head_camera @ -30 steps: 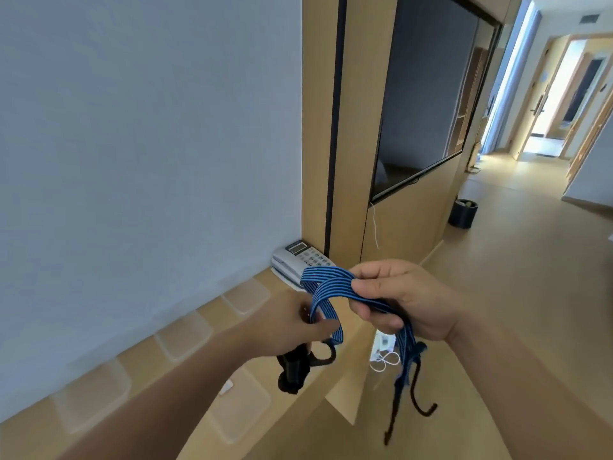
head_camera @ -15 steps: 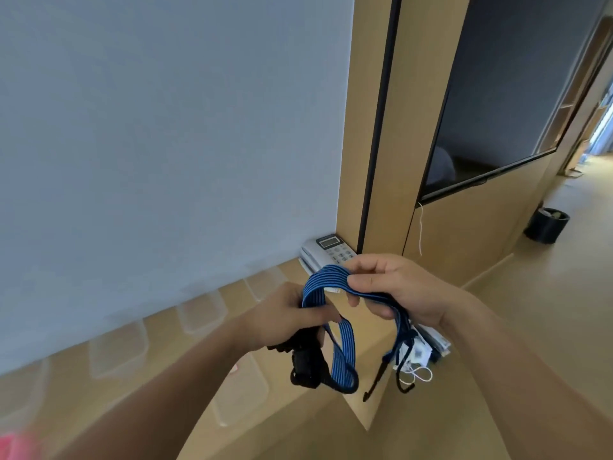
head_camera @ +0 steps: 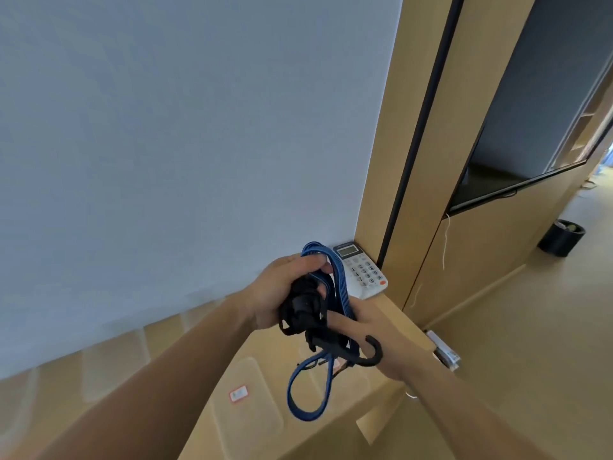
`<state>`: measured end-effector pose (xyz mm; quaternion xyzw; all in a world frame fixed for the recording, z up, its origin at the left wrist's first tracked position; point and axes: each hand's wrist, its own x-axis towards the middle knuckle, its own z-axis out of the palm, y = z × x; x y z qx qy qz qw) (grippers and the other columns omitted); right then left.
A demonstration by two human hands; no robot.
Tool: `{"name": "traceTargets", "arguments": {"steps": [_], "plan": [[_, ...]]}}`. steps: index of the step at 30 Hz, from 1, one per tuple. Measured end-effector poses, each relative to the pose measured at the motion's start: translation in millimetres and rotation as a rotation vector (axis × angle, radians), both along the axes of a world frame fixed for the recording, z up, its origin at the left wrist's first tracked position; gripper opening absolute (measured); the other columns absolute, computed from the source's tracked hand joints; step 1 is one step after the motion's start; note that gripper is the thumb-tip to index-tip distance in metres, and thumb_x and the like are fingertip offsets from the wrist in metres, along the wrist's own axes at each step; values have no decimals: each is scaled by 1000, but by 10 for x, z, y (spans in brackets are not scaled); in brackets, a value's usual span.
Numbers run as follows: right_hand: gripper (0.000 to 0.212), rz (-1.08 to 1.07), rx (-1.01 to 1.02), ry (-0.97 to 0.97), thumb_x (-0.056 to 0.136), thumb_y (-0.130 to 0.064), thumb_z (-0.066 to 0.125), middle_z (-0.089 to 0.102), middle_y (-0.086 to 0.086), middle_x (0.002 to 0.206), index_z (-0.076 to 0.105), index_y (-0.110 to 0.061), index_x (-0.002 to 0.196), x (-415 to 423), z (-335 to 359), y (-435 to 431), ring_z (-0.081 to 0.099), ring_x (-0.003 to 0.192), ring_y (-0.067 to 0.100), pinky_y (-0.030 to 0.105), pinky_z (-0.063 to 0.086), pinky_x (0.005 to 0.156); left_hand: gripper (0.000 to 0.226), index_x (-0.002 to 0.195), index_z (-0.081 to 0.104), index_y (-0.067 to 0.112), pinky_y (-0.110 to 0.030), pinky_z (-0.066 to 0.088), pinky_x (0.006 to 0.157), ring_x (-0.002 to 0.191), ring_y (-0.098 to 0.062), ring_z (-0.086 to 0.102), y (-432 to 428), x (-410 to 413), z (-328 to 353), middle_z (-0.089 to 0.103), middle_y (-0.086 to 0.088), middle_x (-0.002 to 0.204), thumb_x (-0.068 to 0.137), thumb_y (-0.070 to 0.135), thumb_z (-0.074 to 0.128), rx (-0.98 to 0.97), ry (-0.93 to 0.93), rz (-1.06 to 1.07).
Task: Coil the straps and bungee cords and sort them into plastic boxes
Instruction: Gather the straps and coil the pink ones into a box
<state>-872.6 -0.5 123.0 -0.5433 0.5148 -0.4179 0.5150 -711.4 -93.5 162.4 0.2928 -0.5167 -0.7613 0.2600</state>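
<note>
**Bungee cord part-coiled, both hands engaged**

Blue bungee cord held at centre frame above the worktop, one loop hanging free below. Left hand curled tight round the gathered strands and black end fittings. Right hand closed round the lower strands beside the black hook. Judged light, soft and springy; liable to uncoil if released. Best gripped across the bundled middle, clear of hooks. Clear plastic box at lower centre.

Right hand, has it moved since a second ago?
Yes. The right hand has gone down: it was beside the telephone, to its right, and is now below it, by the black hook of the blue bungee cord.
</note>
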Motion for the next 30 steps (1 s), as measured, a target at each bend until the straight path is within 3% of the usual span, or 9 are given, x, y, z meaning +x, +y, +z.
{"name": "traceTargets", "arguments": {"steps": [3, 6, 10, 14, 18, 21, 24, 26, 30], "plan": [[14, -127, 51, -30, 97, -14, 57, 62, 19, 77, 58, -1, 94, 69, -175, -120, 61, 68, 22, 29, 50, 64, 40, 101, 66, 5, -30, 55, 56, 60, -23, 65, -143, 140, -200, 66, -12, 73, 84, 40, 70, 117, -114, 59], [15, -255, 176, -80, 99, -18, 54, 56, 13, 65, 51, -6, 90, 51, -325, -248, 58, 52, 23, 35, 49, 53, 67, 116, 63, 6, -35, 58, 63, 74, -26, 65, -235, 360, -550, 67, -13, 86, 68, 51, 76, 269, -183, 148], [30, -317, 382, -178, 95, -38, 62, 58, 4, 63, 54, -10, 91, 49, -542, -467, 56, 52, 26, 36, 49, 51, 35, 96, 74, 8, -26, 40, 56, 68, -24, 60, -228, 580, -975, 72, -16, 100, 86, 39, 60, 470, -38, 72], [44, -276, 516, -318, 91, -51, 63, 69, 9, 77, 63, -8, 101, 139, -724, -733, 58, 53, 23, 33, 49, 51, 27, 93, 77, 9, -32, 45, 66, 72, -29, 62, -119, 520, -1237, 70, -18, 101, 83, 32, 67, 460, -60, 192], [35, -366, 530, -228, 91, -37, 66, 69, 8, 69, 65, -3, 99, 262, -882, -1066, 57, 55, 22, 33, 52, 57, 46, 117, 60, -2, -39, 56, 66, 83, -33, 69, 5, 406, -1266, 69, -16, 106, 84, 29, 70, 426, -79, 210], [22, -422, 495, -183, 88, -24, 66, 61, 9, 63, 60, -4, 82, 358, -1035, -1271, 53, 49, 20, 28, 46, 48, 49, 115, 55, -1, -34, 56, 63, 79, -34, 70, 73, 363, -1226, 71, -18, 106, 80, 26, 75, 389, -93, 243], [23, -415, 444, -35, 86, -26, 63, 53, 12, 69, 54, -7, 76, 409, -1198, -1357, 49, 57, 23, 34, 41, 56, 59, 125, 56, 2, -43, 56, 78, 93, -38, 68, 148, 401, -1299, 67, -24, 117, 73, 14, 79, 340, -143, 255], [25, -380, 407, 62, 87, -30, 61, 50, 11, 71, 53, -8, 77, 418, -1274, -1362, 46, 58, 23, 34, 39, 56, 54, 118, 63, 4, -47, 53, 85, 92, -36, 66, 221, 412, -1383, 68, -21, 105, 68, 9, 80, 299, -224, 284], [31, -196, 379, 159, 90, -36, 61, 51, 7, 67, 51, -10, 77, 382, -1324, -1367, 48, 56, 23, 33, 40, 55, 48, 109, 63, -6, -38, 53, 68, 77, -33, 65, 283, 523, -1591, 65, -20, 86, 64, 3, 76, 376, -190, 654]]}}
